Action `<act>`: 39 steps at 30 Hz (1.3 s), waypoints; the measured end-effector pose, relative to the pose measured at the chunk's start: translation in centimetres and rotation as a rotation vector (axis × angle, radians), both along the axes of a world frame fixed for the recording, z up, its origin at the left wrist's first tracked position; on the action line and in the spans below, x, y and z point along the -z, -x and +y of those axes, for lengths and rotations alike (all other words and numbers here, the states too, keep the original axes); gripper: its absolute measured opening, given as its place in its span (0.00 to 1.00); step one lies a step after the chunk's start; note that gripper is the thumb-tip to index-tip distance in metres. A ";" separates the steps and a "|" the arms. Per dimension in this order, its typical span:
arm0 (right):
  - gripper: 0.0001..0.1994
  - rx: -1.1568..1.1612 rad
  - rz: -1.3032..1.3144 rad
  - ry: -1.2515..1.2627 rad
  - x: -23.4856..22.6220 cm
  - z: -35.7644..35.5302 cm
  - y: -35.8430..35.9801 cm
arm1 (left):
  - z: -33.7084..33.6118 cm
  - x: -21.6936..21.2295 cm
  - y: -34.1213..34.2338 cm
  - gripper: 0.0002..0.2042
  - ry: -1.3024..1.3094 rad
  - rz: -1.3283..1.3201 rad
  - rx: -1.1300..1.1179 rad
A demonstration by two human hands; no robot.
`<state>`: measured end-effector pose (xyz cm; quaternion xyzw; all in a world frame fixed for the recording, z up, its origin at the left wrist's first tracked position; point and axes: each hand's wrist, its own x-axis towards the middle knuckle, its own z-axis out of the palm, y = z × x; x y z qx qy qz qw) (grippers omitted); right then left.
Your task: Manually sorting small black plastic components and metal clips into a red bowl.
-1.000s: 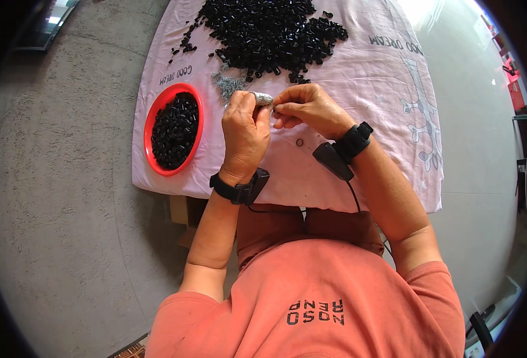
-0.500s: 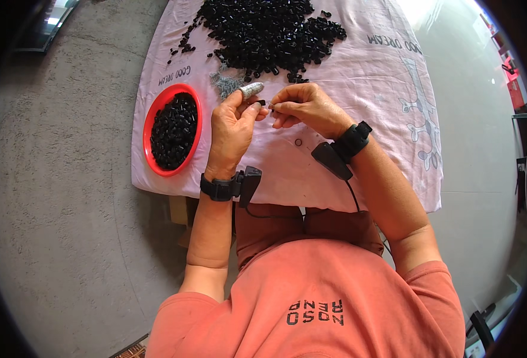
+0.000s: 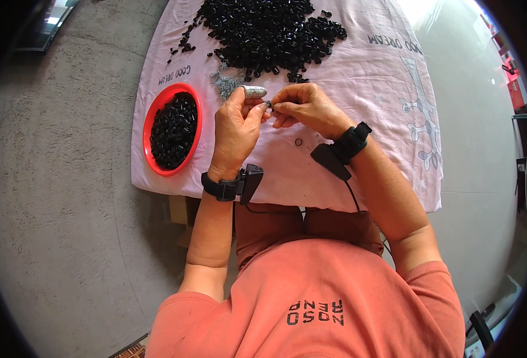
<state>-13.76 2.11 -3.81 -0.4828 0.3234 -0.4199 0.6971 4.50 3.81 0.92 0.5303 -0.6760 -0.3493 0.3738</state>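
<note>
My left hand (image 3: 237, 126), one finger wrapped in a silvery covering (image 3: 254, 92), is closed in a pinch on a small black piece (image 3: 268, 104). Right at that piece are the pinched fingertips of my right hand (image 3: 312, 110); what they hold, if anything, is too small to name. Both hands are above the pink cloth (image 3: 287, 164), just in front of a large heap of small shiny black pieces (image 3: 263, 36). Beside my left hand is a round red bowl (image 3: 146, 134) filled with similar black pieces (image 3: 174, 131).
Grey loose strands (image 3: 228, 85) lie between the heap and my left hand. A small dark ring (image 3: 298, 142) shows on the cloth near my right wrist. Each wrist wears a black strap with a boxy device (image 3: 331, 160), and cables hang down. Grey floor (image 3: 67, 179) surrounds the table.
My left hand has shifted slightly right and turned a little, bringing the black piece up to my right fingertips. My right hand has hardly moved.
</note>
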 end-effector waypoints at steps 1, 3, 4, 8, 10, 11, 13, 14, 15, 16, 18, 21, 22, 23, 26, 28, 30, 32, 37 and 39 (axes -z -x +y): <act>0.09 -0.010 0.012 0.003 0.1 -0.1 0.0 | 0.1 -0.1 0.0 0.08 0.000 -0.020 0.000; 0.09 -0.029 0.036 0.010 0.4 -0.2 0.0 | 0.1 -0.4 0.1 0.07 0.000 -0.061 0.003; 0.09 -0.028 0.033 0.015 0.4 -0.2 0.0 | 0.1 -0.4 0.1 0.08 -0.005 -0.076 0.011; 0.08 -0.015 0.013 0.039 0.6 -0.2 -0.2 | 0.0 -0.6 0.0 0.08 -0.013 -0.108 0.037; 0.08 -0.003 0.003 0.049 0.6 -0.2 -0.2 | 0.0 -0.6 0.0 0.08 -0.020 -0.098 0.045; 0.07 0.003 0.000 0.052 0.6 -0.2 -0.2 | 0.0 -0.6 0.0 0.07 -0.028 -0.086 0.046; 0.06 0.012 -0.003 0.054 0.5 -0.1 -0.2 | -0.1 -0.7 -0.1 0.07 -0.046 -0.073 0.051; 0.06 0.016 -0.003 0.053 0.5 -0.2 -0.2 | -0.2 -0.8 -0.2 0.07 -0.055 -0.071 0.056; 0.06 0.019 -0.003 0.053 0.5 -0.2 -0.2 | -0.3 -0.9 -0.3 0.07 -0.064 -0.069 0.061; 0.05 0.026 -0.013 0.051 0.5 -0.1 -0.2 | -0.3 -0.8 -0.3 0.06 -0.058 -0.048 0.063; 0.05 0.037 -0.036 0.048 0.4 0.1 -0.4 | -0.4 -0.5 -0.4 0.04 -0.047 -0.008 0.065; 0.05 0.032 -0.071 0.031 0.5 0.1 -0.5 | -0.5 -0.4 -0.5 0.04 -0.052 0.006 0.052; 0.05 0.040 -0.078 0.035 0.5 0.1 -0.6 | -0.5 -0.3 -0.6 0.04 -0.051 0.011 0.054; 0.05 0.047 -0.085 0.039 0.6 0.1 -0.6 | -0.6 -0.3 -0.7 0.04 -0.049 0.015 0.056; 0.05 0.045 -0.065 0.045 0.4 0.1 -0.5 | -0.6 -0.4 -0.7 0.04 -0.052 0.018 0.062; 0.05 0.042 -0.033 0.052 0.2 0.1 -0.4 | -0.6 -0.6 -0.7 0.04 -0.065 0.003 0.068; 0.05 0.047 0.003 0.066 0.0 0.1 -0.3 | -0.6 -0.9 -0.6 0.05 -0.084 -0.029 0.077; 0.05 0.041 0.022 0.094 0.1 0.0 -0.2 | -0.7 -0.9 -0.6 0.05 -0.095 -0.006 0.078; 0.04 0.049 0.037 0.110 -0.2 0.2 -0.3 | -0.7 -0.9 -0.3 0.03 -0.071 0.052 0.055; 0.03 0.052 0.036 0.114 -0.2 0.1 -0.3 | -0.7 -1.0 -0.2 0.03 -0.071 0.053 0.055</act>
